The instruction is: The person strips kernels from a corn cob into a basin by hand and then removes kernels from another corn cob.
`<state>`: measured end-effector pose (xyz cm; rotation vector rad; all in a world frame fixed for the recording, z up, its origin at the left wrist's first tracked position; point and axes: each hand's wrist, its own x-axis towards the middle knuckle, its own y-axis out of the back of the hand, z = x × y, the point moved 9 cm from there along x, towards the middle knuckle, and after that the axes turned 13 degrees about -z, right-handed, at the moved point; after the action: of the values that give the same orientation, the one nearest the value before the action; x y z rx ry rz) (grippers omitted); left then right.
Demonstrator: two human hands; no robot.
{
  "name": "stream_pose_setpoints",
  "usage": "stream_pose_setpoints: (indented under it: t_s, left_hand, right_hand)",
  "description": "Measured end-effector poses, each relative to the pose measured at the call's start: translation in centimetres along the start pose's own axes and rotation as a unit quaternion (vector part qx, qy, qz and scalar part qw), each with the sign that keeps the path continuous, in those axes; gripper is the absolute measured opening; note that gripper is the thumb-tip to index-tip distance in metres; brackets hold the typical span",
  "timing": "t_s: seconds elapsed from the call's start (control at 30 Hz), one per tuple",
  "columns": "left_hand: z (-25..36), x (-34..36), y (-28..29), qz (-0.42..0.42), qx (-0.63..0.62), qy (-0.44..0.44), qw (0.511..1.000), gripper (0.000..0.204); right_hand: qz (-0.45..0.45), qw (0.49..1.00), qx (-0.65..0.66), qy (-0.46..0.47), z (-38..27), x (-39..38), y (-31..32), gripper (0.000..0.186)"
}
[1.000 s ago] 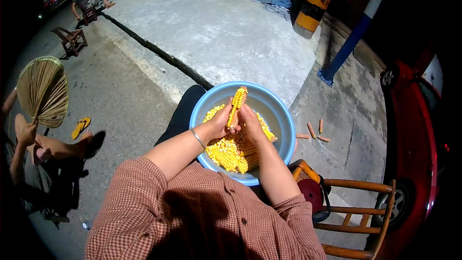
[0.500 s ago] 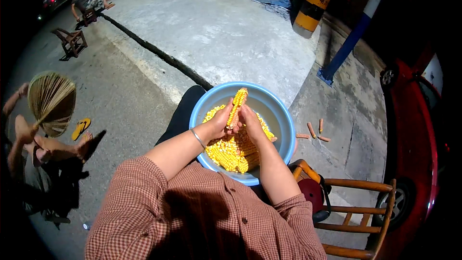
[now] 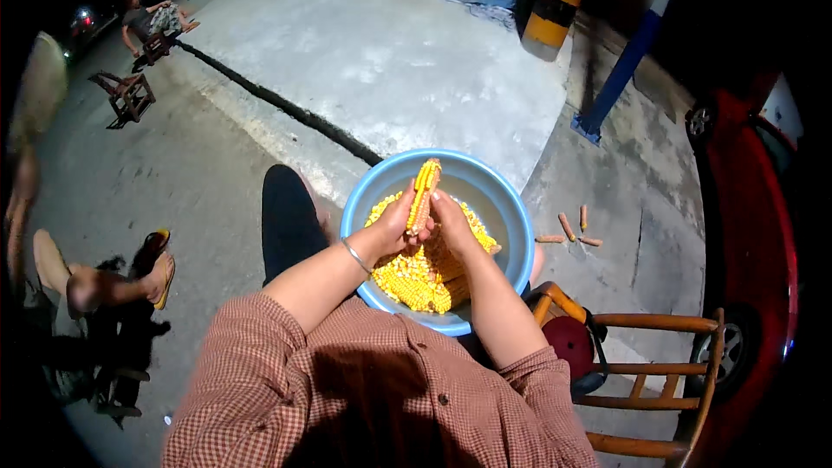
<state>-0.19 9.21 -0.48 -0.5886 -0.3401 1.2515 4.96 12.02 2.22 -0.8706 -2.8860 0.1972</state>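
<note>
Left hand [image 3: 394, 219] and right hand [image 3: 451, 221] grip a part-stripped cob [image 3: 425, 188], bare cobs [image 3: 566, 225] grounded, seemingly unstripped ears [image 3: 404, 289] left in the basin [image 3: 528, 253]!

Whoosh, the fan [image 3: 42, 87] swings up to the far left, blurred! Bare foot [image 3: 161, 276] onto yellow sandal [image 3: 163, 302]; dark trouser leg [image 3: 289, 225] shifts outward!

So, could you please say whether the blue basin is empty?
Partly filled: the basin holds yellow kernels and corn ears, with some wall bare.
</note>
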Motion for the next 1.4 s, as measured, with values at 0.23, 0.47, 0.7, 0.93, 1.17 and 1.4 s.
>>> stream_pose_setpoints:
  t_s: [0.23,0.47,0.7,0.93,1.17,1.4]
  left_hand:
    - [-0.8,-0.1,-0.1,0.000,0.023,0.020,1.000,0.053]
    - [-0.3,-0.2,0.1,0.013,0.049,0.010,0.999,0.054]
    - [0.2,-0.3,-0.5,-0.001,0.051,-0.003,0.999,0.052]
    - [0.4,-0.5,-1.7,-0.044,-0.002,-0.002,0.999,0.050]
    - [-0.7,-0.3,-0.7,-0.010,0.047,0.041,0.998,0.050]
    - [-0.1,-0.6,-1.0,-0.006,0.024,0.017,1.000,0.051]
  right_hand:
    - [0.039,0.997,-0.060,-0.035,0.2,-0.5,0.6,0.026]
    - [0.025,0.999,-0.043,-0.004,-0.6,-0.5,0.0,0.027]
    - [0.036,0.997,-0.062,-0.013,0.8,0.0,1.2,0.031]
    - [0.042,0.999,0.023,0.003,-0.8,-0.5,0.6,0.037]
    - [0.061,0.997,-0.015,-0.037,-0.6,-0.8,0.4,0.034]
    - [0.047,0.998,-0.047,-0.007,0.4,-0.4,1.2,0.032]
